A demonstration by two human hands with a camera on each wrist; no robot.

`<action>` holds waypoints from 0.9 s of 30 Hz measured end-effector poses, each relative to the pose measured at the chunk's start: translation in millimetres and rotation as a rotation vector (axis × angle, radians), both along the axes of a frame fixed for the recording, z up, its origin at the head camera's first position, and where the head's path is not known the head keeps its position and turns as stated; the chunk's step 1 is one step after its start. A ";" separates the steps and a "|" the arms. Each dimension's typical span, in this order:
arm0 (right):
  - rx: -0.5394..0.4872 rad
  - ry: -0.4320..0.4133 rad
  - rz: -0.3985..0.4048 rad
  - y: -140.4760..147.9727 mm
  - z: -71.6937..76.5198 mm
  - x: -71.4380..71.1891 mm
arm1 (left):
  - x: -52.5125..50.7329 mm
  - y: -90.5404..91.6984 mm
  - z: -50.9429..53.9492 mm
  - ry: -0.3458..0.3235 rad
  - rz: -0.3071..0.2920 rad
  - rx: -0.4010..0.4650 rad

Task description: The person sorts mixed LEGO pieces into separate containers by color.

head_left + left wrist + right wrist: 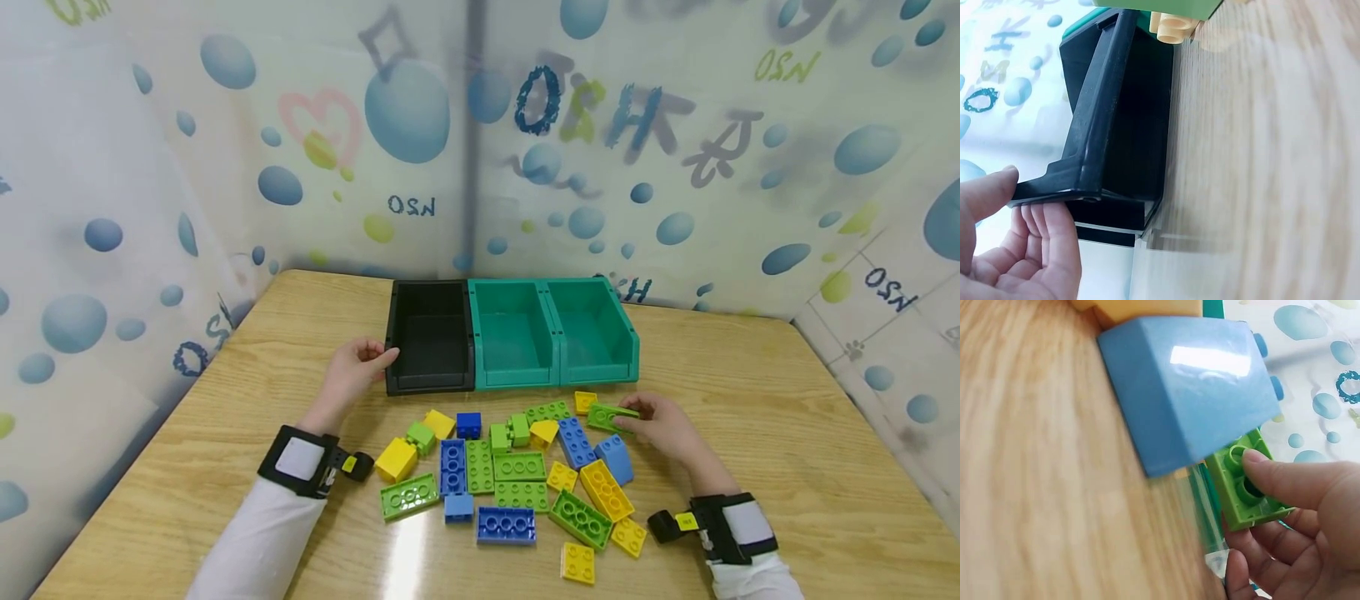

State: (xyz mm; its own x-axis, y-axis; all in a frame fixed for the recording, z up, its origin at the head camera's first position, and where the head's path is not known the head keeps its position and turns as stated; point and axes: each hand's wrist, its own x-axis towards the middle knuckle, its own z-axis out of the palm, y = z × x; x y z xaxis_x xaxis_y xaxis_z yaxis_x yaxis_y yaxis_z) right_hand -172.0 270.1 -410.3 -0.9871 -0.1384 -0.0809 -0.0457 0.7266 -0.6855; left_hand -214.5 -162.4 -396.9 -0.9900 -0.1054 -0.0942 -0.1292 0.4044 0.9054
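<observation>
Right hand [658,429] pinches green brick [603,416] right of head-view center, long axis roughly left-right, free end pointing left; left hand [350,377] pinches black bin [431,387] by left rim.

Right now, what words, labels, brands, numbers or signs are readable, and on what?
"OSN", seemingly mirrored, repeated on the backdrop.
"O" and "H", large, on it too; the green character between is unclear.
Grey scrawls there: unclear.
Yellow tags on the wrist cameras: too small.
</observation>
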 end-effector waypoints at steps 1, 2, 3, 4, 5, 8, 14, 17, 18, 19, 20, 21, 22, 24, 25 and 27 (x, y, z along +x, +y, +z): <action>-0.008 0.001 -0.002 1.4 -0.1 -0.7 | 0.1 -0.2 0.3 -0.002 0.000 0.000; -0.012 0.001 -0.008 3.4 -0.3 -1.8 | 0.2 -0.3 0.7 -0.003 0.000 0.001; -0.017 -0.001 -0.017 5.3 -0.2 -2.4 | 0.3 -0.5 1.0 -0.005 0.000 0.000; -0.019 0.001 -0.026 7.6 0.3 -3.0 | 0.3 -0.8 1.2 -0.005 -0.001 -0.001; -0.025 0.004 -0.036 9.9 1.1 -3.7 | 0.4 -1.2 1.4 -0.005 -0.002 -0.002; -0.038 0.006 -0.066 15.1 6.3 -4.4 | 0.6 -3.1 1.3 -0.002 -0.004 -0.003; -0.044 0.021 -0.097 15.9 17.1 -1.4 | 0.9 -5.0 1.5 -0.002 -0.004 -0.007; -0.046 0.036 -0.099 15.8 20.7 0.0 | 0.4 -4.0 1.4 0.004 -0.011 -0.011; -0.048 0.042 -0.098 15.9 22.0 0.1 | 0.1 -3.7 1.1 0.005 -0.013 -0.011; -0.049 0.046 -0.098 15.8 23.4 0.0 | -0.1 -3.3 0.7 0.006 -0.012 -0.013; -0.054 0.049 -0.098 15.8 25.0 -0.3 | -0.4 -2.8 0.4 0.007 -0.014 -0.013; -0.055 0.057 -0.098 15.5 26.7 -1.0 | -0.6 -2.3 0.0 0.008 -0.016 -0.013; -0.058 0.064 -0.098 15.0 28.8 -2.0 | -0.8 -1.9 -0.3 0.008 -0.017 -0.011; -0.064 0.080 -0.097 13.0 33.0 -5.4 | -0.9 -1.6 -0.7 0.003 -0.013 -0.007; -0.066 0.088 -0.101 11.5 35.3 -7.5 | -0.9 -1.6 -0.8 0.003 -0.010 -0.007; -0.078 0.115 -0.118 7.9 39.9 -12.9 | -0.7 -2.0 -0.6 0.003 -0.007 -0.002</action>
State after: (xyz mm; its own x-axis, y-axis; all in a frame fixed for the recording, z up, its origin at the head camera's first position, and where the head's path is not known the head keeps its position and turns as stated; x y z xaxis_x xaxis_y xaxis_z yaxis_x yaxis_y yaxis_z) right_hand -184.9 278.0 -370.4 -0.9989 -0.0229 0.0399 -0.0449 0.6765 -0.7350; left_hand -215.2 -164.4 -397.6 -0.9909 -0.0984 -0.0914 -0.1239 0.4072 0.9049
